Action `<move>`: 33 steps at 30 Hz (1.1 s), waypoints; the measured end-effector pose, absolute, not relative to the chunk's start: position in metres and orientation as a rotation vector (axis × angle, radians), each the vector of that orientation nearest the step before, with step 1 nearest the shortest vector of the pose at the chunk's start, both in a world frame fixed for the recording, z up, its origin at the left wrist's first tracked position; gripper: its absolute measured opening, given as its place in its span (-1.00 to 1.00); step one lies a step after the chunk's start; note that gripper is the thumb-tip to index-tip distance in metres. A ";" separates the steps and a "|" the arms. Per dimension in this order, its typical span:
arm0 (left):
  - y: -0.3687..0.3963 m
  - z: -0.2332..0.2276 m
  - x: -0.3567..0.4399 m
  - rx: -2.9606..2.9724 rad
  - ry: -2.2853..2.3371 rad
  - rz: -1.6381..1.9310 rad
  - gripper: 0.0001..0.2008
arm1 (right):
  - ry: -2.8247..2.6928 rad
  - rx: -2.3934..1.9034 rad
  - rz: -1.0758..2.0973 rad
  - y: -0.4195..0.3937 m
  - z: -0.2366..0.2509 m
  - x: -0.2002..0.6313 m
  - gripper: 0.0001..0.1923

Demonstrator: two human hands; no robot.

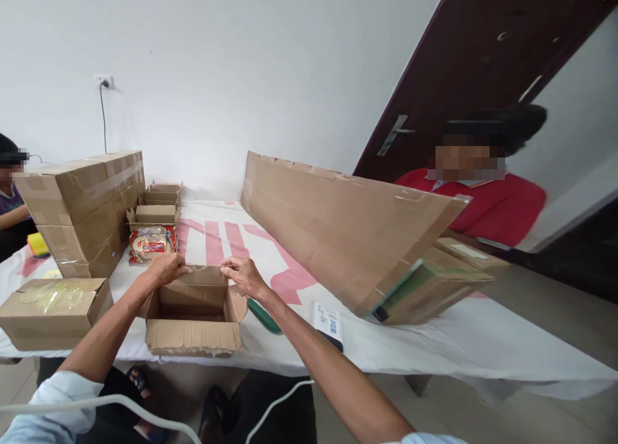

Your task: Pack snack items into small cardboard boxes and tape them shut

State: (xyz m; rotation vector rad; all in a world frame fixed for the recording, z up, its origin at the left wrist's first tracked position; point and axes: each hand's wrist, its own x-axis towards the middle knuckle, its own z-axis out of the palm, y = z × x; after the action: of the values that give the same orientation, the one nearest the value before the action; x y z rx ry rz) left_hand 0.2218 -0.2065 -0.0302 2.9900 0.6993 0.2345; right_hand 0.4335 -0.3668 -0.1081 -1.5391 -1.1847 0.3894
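Note:
An open cardboard box point(193, 336) stands in front of me at the table's near edge, its inside bare and its near flap folded outward. My left hand point(167, 268) pinches the left end of the box's far flap point(206, 276). At the flap's other end, my right hand point(244, 275) grips it between thumb and fingers. Just beyond my left hand lies a clear packet with red print point(152, 244), holding pale round pieces. A green object point(264, 316), partly hidden by my right forearm, lies right of the box.
Stacked sealed cartons point(87, 206) and one taped carton point(53, 312) stand left. Small open boxes point(157, 212) line up behind the packet. A tall cardboard panel point(338, 231) leans along the right, with a person in red point(502, 203) behind it. A printed white card point(328, 320) lies nearby.

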 end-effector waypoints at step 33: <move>-0.172 -0.045 0.182 2.595 0.666 0.377 -0.80 | -1.198 -1.594 0.313 -0.354 -0.106 0.430 -0.74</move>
State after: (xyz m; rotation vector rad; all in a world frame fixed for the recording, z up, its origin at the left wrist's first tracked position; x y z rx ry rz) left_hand 0.1823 -0.1723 -0.0446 2.5950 0.6659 0.3767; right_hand 0.4296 -0.3539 -0.1060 -1.5940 -1.1981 0.3131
